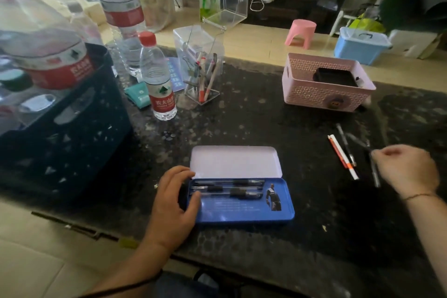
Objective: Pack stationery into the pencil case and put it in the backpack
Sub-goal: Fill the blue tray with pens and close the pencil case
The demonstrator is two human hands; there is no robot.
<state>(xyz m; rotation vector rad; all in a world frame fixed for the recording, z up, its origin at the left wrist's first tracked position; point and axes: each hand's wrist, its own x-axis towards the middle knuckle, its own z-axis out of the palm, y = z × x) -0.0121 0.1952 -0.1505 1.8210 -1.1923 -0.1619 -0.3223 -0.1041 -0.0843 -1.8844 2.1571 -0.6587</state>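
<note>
Head camera looks down on a dark table where a blue pencil case (242, 201) lies open at six o'clock, three pens (228, 187) already inside. At its left end the left hand (175, 201) rests, fingers loosely curved over the rim. Out at three o'clock the right hand (406, 169), blurred, reaches the loose pens (346, 156); fingers curled, whether pinching one I cannot tell. A hasty grab could roll the rest toward the edge. No backpack is clearly visible.

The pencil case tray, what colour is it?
Blue; the pencil case tray shows best in the head view.
</note>
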